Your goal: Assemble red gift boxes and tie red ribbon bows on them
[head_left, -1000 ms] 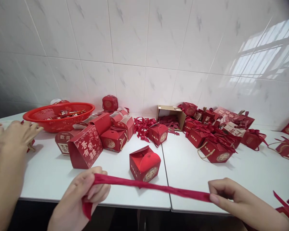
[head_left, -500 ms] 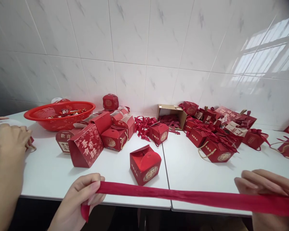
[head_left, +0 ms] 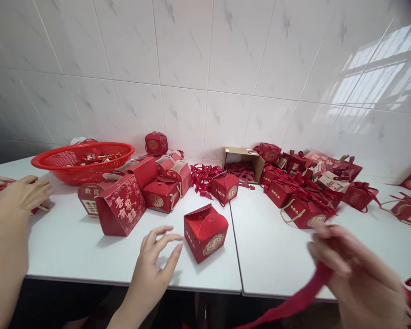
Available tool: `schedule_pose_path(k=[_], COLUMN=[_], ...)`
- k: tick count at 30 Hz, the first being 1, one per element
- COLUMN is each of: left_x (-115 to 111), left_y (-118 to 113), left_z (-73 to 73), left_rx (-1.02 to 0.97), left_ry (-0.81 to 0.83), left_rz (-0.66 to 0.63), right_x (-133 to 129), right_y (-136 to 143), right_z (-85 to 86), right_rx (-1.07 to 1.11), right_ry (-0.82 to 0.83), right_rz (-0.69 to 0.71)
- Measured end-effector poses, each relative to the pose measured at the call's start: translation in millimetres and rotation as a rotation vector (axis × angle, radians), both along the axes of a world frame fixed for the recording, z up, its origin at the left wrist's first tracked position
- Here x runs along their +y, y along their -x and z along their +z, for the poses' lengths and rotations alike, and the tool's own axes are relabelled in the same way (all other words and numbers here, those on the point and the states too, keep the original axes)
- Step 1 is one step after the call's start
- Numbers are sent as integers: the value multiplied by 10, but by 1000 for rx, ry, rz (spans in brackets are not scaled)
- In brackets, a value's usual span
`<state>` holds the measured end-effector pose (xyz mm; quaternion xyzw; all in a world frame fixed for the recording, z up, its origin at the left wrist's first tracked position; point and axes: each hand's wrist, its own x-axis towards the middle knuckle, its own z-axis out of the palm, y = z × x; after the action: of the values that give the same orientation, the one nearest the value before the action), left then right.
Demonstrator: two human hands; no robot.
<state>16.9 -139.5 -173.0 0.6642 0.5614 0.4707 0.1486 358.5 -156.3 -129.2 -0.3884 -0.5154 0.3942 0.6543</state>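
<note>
— Left hand point(head_left: 152, 269)?
— Fingers parted, just beside one red box point(head_left: 207, 234), upright on bench point(head_left: 274, 246).
— Right hand point(head_left: 356, 265)?
— Fingers closed on one crimson ribbon point(head_left: 303, 294), slanting down leftward past the front edge.

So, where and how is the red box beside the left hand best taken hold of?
Probably grip the red box low by its flat side walls, the left hand, open beside it, coming from the left: the box stands upright, and its curved top flaps look less firm.
</note>
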Motion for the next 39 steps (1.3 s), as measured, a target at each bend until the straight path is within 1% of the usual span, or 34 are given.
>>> schedule_pose_path(k=[1, 2, 4, 6, 9, 12, 17, 23, 28, 33, 39], left_x=[94, 186, 348, 462, 549, 585, 631, 655, 670, 692, 711], left_y=[-22, -50, -120, -193, -262, -277, -288, -335, -363, -403, -436], left_z=[37, 79, 165, 238, 301, 322, 325, 346, 363, 379, 376], left_rx=[56, 109, 211, 298, 359, 348, 339, 347, 317, 279, 171], left_ry=[-68, -118, -159, -160, -134, -106, -98, -82, -77, -54, -82], left_rz=[8, -15, -111, -191, -249, -292, -350, -346, -367, -375, -365], right_x=[43, 96, 208, 303, 384, 419, 484, 530, 568, 630, 623], right_y=[197, 383, 694, 911, 1087, 1151, 1139, 1093, 1089, 1134, 1197], right_z=[48, 72, 54, -16, -114, -144, -145, -183, -170, -145, -153], right_rx=[81, 125, 122, 57, -1, -4, 31, 54, 95, 111, 81], right_ry=[65, 130, 236, 285, 329, 369, 422, 457, 474, 464, 441], right_rz=[79, 133, 238, 288, 329, 345, 332, 373, 411, 419, 385])
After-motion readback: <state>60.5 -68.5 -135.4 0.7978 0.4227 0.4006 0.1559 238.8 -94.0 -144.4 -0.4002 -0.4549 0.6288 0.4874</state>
